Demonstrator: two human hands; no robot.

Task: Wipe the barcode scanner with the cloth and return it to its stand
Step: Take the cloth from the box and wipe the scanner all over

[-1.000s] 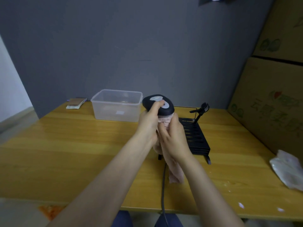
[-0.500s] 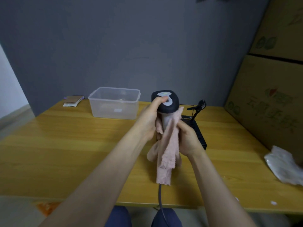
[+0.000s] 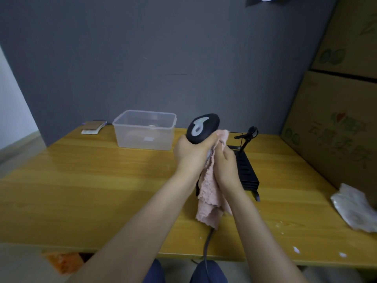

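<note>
I hold the black barcode scanner point(image 3: 203, 128) up over the middle of the wooden table, its grey-topped head tilted to the left. My left hand point(image 3: 190, 154) grips it just under the head. My right hand point(image 3: 225, 163) presses a pink cloth point(image 3: 210, 199) against the handle, which is hidden beneath it; the cloth hangs down below both hands. The scanner's grey cable point(image 3: 207, 242) drops over the table's front edge. The black stand point(image 3: 247, 172), with its thin upright holder arm point(image 3: 248, 135), sits just right of my hands.
A clear plastic tub point(image 3: 144, 129) stands at the back of the table point(image 3: 81, 190), with a small stack of cards point(image 3: 92, 127) at the back left. A crumpled white plastic bag point(image 3: 355, 209) lies at the right edge. Cardboard boxes point(image 3: 336, 127) rise along the right.
The scanner head has tipped to the left. The cloth has shifted up the handle, with its top corner now beside the head, and my right hand has moved with it.
</note>
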